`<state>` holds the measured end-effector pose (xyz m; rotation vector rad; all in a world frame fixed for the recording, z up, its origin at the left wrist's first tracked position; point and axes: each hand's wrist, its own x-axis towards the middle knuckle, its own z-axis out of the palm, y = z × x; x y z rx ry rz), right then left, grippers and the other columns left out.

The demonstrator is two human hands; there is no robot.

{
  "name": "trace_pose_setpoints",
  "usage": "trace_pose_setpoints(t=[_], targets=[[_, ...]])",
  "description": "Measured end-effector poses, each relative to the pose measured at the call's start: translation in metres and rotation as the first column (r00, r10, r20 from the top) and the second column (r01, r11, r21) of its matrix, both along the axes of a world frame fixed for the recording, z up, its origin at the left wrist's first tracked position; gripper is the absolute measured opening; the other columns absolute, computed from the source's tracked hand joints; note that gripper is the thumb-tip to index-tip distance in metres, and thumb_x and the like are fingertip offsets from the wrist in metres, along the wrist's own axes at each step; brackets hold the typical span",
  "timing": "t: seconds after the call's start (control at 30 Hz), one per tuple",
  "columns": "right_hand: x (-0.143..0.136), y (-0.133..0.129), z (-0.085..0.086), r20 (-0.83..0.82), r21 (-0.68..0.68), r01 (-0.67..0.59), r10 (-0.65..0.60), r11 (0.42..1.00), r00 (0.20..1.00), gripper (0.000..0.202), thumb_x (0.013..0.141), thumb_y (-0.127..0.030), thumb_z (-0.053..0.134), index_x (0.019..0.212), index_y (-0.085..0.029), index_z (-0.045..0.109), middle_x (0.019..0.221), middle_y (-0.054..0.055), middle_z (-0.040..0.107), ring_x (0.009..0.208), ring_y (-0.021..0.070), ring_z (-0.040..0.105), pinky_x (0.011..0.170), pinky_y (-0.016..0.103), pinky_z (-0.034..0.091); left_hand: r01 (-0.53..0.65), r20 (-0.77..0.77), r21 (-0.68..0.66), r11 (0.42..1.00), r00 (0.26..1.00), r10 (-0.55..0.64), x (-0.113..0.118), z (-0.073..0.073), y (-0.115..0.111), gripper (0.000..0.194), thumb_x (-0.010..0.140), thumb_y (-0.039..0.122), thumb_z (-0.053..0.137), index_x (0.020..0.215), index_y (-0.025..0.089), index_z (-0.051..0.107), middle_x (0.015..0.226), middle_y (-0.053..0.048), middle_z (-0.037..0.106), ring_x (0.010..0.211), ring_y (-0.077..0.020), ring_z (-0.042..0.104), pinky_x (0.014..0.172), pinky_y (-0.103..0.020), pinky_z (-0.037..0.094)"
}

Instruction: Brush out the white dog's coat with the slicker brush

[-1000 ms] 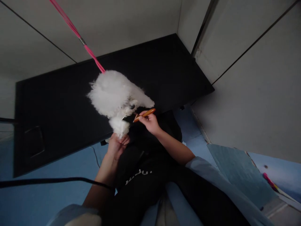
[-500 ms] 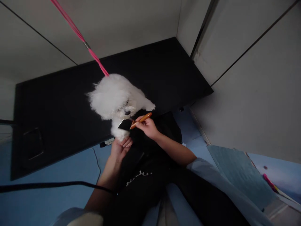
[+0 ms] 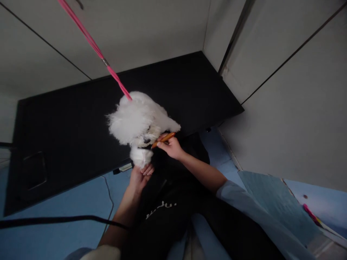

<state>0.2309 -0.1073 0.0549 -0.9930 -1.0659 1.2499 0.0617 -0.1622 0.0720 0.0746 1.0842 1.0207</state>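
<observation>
A fluffy white dog (image 3: pixel 132 121) is on the black table, its head toward me over the near edge. My left hand (image 3: pixel 141 176) is closed around the lower end of the dog's front leg (image 3: pixel 141 157), with the paw hidden in the fingers. My right hand (image 3: pixel 171 148) grips the orange-brown wooden handle of a slicker brush (image 3: pixel 168 137). The brush head is turned edge-on, close to the top of that leg and just under the dog's muzzle. Whether its pins touch the fur I cannot tell.
A pink cord (image 3: pixel 89 38) runs from the dog's neck area to the upper left. The black table (image 3: pixel 73 104) stands against grey wall panels (image 3: pixel 151 29). A black cable (image 3: pixel 62 219) crosses at lower left, above the blue floor (image 3: pixel 78 195). My black apron (image 3: pixel 173 224) hangs below.
The brush head has turned from showing its dark flat face to edge-on. The foreleg and my left hand appear slightly lower, as does the whole view.
</observation>
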Motion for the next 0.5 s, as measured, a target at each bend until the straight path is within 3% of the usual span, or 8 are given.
trace_pose_setpoints(t=[0.07,0.2,0.3,0.43,0.5], targets=[[0.001,0.000,0.001,0.023,0.004,0.107,-0.107,0.994,0.994,0.026,0.076,-0.046,0.071,0.079,-0.021,0.062,0.092,0.005,0.065,0.094,0.0182,0.063,0.095,0.036,0.051,-0.004,0.000,0.015,1.000,1.000,0.004,-0.001,-0.003,-0.001,0.029,0.089,0.008,0.051,0.064,0.018,0.039,0.041,0.009,0.021,0.029,-0.0052,0.024,0.036,-0.017,0.023],[-0.001,-0.006,0.001,0.003,-0.054,-0.034,0.034,0.998,0.999,0.027,0.074,-0.044,0.074,0.079,-0.020,0.062,0.087,0.003,0.066,0.087,0.0174,0.064,0.089,0.035,0.053,0.007,-0.010,0.026,1.000,1.000,-0.007,0.001,-0.007,-0.002,0.034,0.084,0.006,0.052,0.058,0.019,0.033,0.040,0.008,0.022,0.029,-0.0050,0.023,0.035,-0.017,0.023],[-0.003,-0.015,-0.001,0.012,-0.106,0.089,-0.088,0.990,0.996,0.025,0.077,-0.042,0.071,0.083,-0.020,0.061,0.089,0.003,0.067,0.087,0.0172,0.064,0.088,0.034,0.053,0.028,-0.030,0.051,0.998,0.999,-0.026,0.004,-0.006,-0.001,0.034,0.082,0.006,0.054,0.056,0.018,0.034,0.039,0.007,0.024,0.029,-0.0048,0.024,0.035,-0.017,0.023],[-0.003,-0.023,-0.002,0.033,-0.119,-0.065,0.069,0.991,0.997,0.020,0.076,-0.036,0.069,0.083,-0.020,0.062,0.085,0.002,0.066,0.083,0.0171,0.064,0.083,0.032,0.053,0.060,-0.067,0.069,0.996,0.996,-0.055,0.007,-0.006,-0.001,0.034,0.084,0.007,0.053,0.057,0.018,0.036,0.040,0.008,0.025,0.029,-0.0045,0.023,0.036,-0.017,0.024],[-0.001,-0.022,-0.002,0.070,-0.124,0.044,-0.036,0.991,0.997,0.017,0.078,-0.035,0.066,0.084,-0.020,0.061,0.086,0.002,0.066,0.084,0.0172,0.064,0.085,0.033,0.052,0.071,-0.086,0.085,0.994,0.994,-0.064,0.006,-0.008,-0.001,0.032,0.084,0.005,0.051,0.059,0.018,0.036,0.040,0.008,0.023,0.030,-0.0049,0.022,0.036,-0.017,0.024]])
